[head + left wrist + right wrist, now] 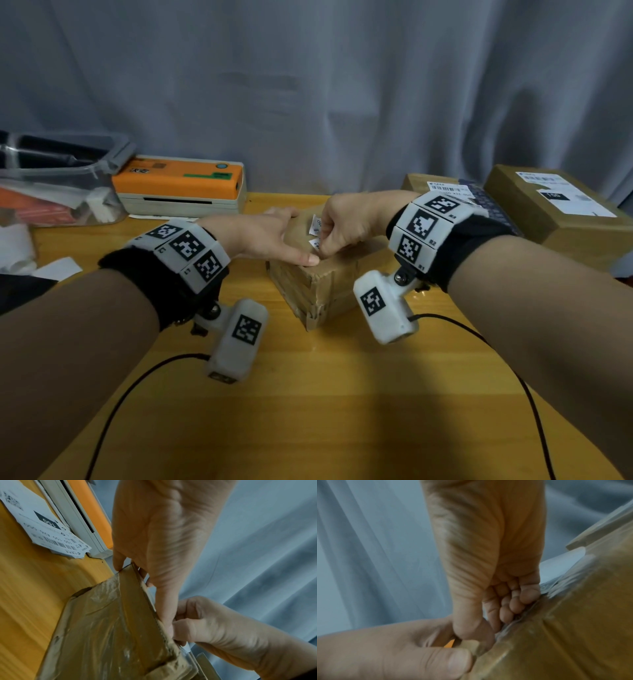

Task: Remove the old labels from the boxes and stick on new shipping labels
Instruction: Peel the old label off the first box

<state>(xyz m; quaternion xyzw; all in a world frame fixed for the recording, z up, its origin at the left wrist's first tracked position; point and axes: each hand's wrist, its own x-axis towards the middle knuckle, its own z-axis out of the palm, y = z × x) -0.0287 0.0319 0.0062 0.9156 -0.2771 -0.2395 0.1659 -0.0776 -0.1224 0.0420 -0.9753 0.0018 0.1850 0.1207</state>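
A small taped cardboard box stands mid-table. My left hand lies flat on its top with straight fingers, holding it down; in the left wrist view the left hand reaches the box's far corner. My right hand is curled over the top's right side and pinches torn white scraps of the old label between thumb and fingers. The right wrist view shows the right hand's fingers folded tight against the box, with the left thumb beside them. How much label still sticks is hidden.
An orange and white label printer sits at the back left, printed labels lying before it. A clear plastic bin is far left. Two labelled cardboard boxes stand at the back right. Black cables trail across the wooden table.
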